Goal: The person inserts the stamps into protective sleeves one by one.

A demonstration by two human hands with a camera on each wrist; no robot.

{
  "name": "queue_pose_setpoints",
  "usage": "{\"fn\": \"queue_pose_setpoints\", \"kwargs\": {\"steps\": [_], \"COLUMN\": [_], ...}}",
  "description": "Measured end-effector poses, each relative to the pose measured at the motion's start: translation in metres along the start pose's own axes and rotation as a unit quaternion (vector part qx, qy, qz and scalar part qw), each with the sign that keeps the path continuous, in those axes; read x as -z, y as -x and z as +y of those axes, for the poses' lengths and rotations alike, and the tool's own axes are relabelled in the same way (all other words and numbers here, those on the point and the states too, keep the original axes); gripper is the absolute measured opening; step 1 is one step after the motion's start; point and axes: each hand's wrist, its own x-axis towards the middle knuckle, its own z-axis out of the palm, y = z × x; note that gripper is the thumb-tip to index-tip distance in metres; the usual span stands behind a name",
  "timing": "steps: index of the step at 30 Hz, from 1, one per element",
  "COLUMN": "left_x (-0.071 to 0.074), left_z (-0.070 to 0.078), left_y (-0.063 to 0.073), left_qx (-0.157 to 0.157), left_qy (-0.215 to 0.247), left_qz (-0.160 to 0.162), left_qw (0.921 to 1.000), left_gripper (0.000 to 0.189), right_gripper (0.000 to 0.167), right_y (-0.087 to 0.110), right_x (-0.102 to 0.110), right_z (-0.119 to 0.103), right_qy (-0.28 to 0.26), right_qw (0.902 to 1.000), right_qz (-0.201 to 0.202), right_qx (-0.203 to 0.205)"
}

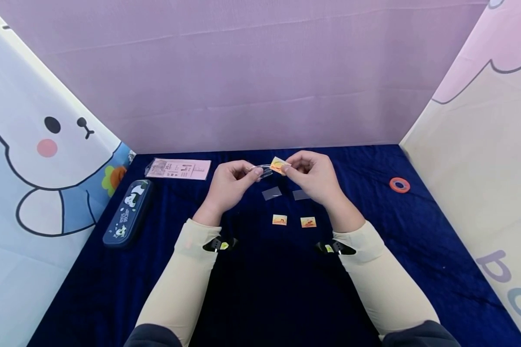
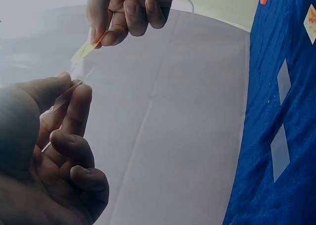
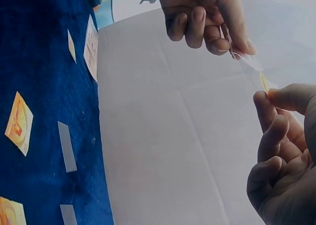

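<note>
In the head view my left hand (image 1: 233, 182) pinches a small clear plastic sleeve (image 1: 266, 171) between thumb and index finger. Opposite it, my right hand (image 1: 314, 174) pinches a yellow-orange postage stamp (image 1: 279, 165) by its right side. The stamp's near end meets the sleeve's edge; whether any of it is inside, I cannot tell. In the left wrist view the stamp (image 2: 84, 51) is seen nearly edge-on above the left fingertips. Below the hands lie two flat clear sleeves (image 1: 271, 193), the right one partly covered by the right hand, and two more stamps (image 1: 280, 220) (image 1: 308, 222).
A pink printed slip (image 1: 180, 169) lies at the back left of the dark blue cloth (image 1: 417, 250). A navy pencil case (image 1: 128, 213) with pandas sits at the left. To the right is an orange-red ring-shaped roll (image 1: 400, 185). Fabric walls enclose the back and sides.
</note>
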Motion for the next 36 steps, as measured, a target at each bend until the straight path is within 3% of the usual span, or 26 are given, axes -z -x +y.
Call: {"fn": "queue_pose_setpoints", "kwargs": {"steps": [8,18,27,36], "left_x": [-0.001,-0.003,-0.003,-0.002], "left_z": [0.001,-0.001,0.001,0.001], "left_y": [0.0,-0.001,-0.002,-0.001], "left_qx": [-0.003,-0.003,0.016,0.009], "left_qy": [-0.007,0.02,0.024,0.039], "left_qz": [0.0,-0.003,-0.019,-0.024], "left_qw": [1.0,0.9998,0.9994,0.9989], "left_gripper": [0.011,0.011,0.011,0.012], "right_gripper": [0.005,0.008,0.012,0.011], "right_y": [0.005,-0.002,-0.004,-0.005], "right_x": [0.002,0.002,0.005,0.003], "right_z": [-0.026,0.007,0.015,0.014], "right_qy": [0.009,-0.007,-0.037,-0.041], "right_qw": [0.9999,0.9997,0.9982,0.9982], "right_qz": [-0.007,-0.023,-0.045,-0.044], "right_qx": [0.008,0.003,-0.012,-0.01]}}
